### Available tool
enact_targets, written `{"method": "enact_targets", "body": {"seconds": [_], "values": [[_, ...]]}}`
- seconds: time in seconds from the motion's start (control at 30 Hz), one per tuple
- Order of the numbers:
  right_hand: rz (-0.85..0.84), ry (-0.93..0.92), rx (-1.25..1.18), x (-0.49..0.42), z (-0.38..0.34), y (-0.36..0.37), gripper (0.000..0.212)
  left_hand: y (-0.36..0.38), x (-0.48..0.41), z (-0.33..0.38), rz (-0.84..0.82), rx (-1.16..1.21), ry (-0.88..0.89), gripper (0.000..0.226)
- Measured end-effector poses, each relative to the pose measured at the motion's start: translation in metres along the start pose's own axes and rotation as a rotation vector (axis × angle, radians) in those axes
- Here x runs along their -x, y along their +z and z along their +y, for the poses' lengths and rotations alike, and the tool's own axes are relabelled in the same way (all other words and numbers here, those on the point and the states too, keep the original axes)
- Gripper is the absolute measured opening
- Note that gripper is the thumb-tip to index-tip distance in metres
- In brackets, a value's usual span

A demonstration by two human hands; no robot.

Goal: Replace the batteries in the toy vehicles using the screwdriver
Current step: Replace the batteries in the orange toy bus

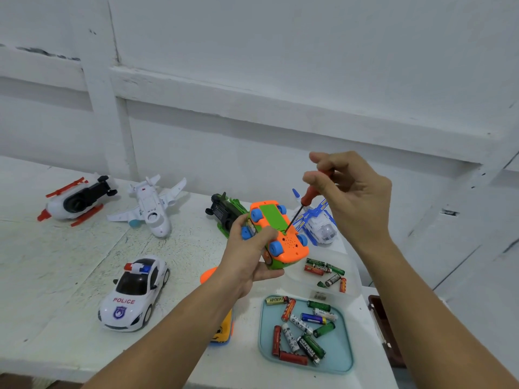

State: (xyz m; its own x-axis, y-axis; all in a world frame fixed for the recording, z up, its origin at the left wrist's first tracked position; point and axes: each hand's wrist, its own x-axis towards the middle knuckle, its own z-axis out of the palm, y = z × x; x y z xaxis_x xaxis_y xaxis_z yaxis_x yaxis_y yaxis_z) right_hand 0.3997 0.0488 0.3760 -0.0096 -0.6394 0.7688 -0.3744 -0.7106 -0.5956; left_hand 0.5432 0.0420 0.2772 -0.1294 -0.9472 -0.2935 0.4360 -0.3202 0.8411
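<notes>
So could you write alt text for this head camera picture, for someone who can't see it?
The left hand holds an orange and green toy car upside down while the right hand pinches a red-handled screwdriver, its tip on the car's underside. More toy vehicles and batteries lie on the white table.

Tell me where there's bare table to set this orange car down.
Bare table lies between the police car and the white plane, and left of the police car. Crowded on the right: blue tray, clear tub.
</notes>
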Motion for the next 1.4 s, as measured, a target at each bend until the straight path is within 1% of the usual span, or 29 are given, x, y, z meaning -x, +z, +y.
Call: {"method": "enact_targets", "body": {"seconds": [0.03, 0.13, 0.2, 0.27, 0.37, 0.47, 0.57, 0.6, 0.63, 0.7, 0.8, 0.87, 0.93, 1.07, 1.13, 1.17, 1.2, 1.27, 1.33, 1.37, 1.4], "values": [[-0.015, -0.009, -0.01, 0.001, 0.002, -0.001, 0.009, 0.0, 0.0, 0.001, 0.002, 0.004, 0.003, 0.061], [-0.06, 0.012, -0.015, 0.001, 0.005, -0.008, 0.028, -0.001, -0.002, 0.002, 0.004, 0.005, 0.017, 0.062], [-0.077, 0.007, 0.032, -0.001, 0.003, -0.01, 0.031, -0.002, -0.002, 0.002, 0.005, 0.001, 0.02, 0.061], [-0.072, -0.016, 0.101, -0.004, 0.003, -0.011, 0.026, -0.002, -0.002, 0.0, 0.008, 0.0, 0.02, 0.059], [-0.112, -0.076, 0.247, -0.009, 0.004, -0.013, 0.01, -0.002, 0.0, -0.004, 0.007, 0.001, 0.016, 0.058], [-0.228, -0.134, 0.474, -0.015, 0.007, -0.015, 0.023, -0.002, 0.0, -0.007, 0.004, -0.004, 0.023, 0.058], [-0.41, -0.144, 0.688, -0.017, 0.003, -0.018, 0.041, -0.004, 0.0, -0.008, 0.007, -0.012, 0.03, 0.056], [-0.466, -0.135, 0.744, -0.018, -0.001, -0.019, 0.043, -0.005, 0.0, -0.008, 0.011, -0.01, 0.027, 0.056], [-0.512, -0.115, 0.769, -0.019, -0.005, -0.021, 0.039, -0.006, 0.0, -0.008, 0.016, -0.005, 0.026, 0.055], [-0.591, -0.064, 0.754, -0.021, -0.01, -0.026, 0.026, -0.008, 0.0, -0.007, 0.03, -0.003, 0.029, 0.057], [-0.694, -0.003, 0.694, -0.026, -0.015, -0.034, 0.016, -0.007, -0.001, -0.004, 0.039, -0.001, 0.044, 0.062], [-0.728, 0.005, 0.689, -0.03, -0.016, -0.038, 0.006, -0.008, -0.001, -0.002, 0.039, -0.004, 0.054, 0.063], [-0.738, -0.007, 0.743, -0.033, -0.018, -0.04, 0.013, -0.008, -0.001, -0.002, 0.037, -0.013, 0.059, 0.063], [-0.738, -0.011, 0.934, -0.037, -0.025, -0.038, 0.044, -0.008, 0.001, -0.005, 0.027, -0.025, 0.047, 0.063], [-0.745, -0.011, 0.985, -0.036, -0.027, -0.036, 0.05, -0.008, 0.001, -0.005, 0.031, -0.011, 0.05, 0.063], [-0.736, -0.022, 0.983, -0.034, -0.027, -0.036, 0.046, -0.008, 0.001, -0.005, 0.037, -0.005, 0.056, 0.063], [-0.723, -0.028, 0.966, -0.033, -0.025, -0.037, 0.036, -0.008, 0.0, -0.003, 0.041, -0.002, 0.064, 0.063], [-0.736, 0.021, 0.879, -0.031, -0.025, -0.039, 0.013, -0.01, 0.0, 0.0, 0.042, -0.001, 0.076, 0.063], [-0.784, 0.063, 0.768, -0.031, -0.025, -0.042, 0.007, -0.01, 0.0, 0.002, 0.04, -0.008, 0.086, 0.064], [-0.798, 0.057, 0.749, -0.031, -0.026, -0.042, 0.006, -0.011, 0.0, 0.002, 0.043, -0.016, 0.091, 0.065], [-0.795, 0.044, 0.771, -0.032, -0.025, -0.041, 0.016, -0.01, 0.0, 0.002, 0.047, -0.031, 0.099, 0.066]]}}
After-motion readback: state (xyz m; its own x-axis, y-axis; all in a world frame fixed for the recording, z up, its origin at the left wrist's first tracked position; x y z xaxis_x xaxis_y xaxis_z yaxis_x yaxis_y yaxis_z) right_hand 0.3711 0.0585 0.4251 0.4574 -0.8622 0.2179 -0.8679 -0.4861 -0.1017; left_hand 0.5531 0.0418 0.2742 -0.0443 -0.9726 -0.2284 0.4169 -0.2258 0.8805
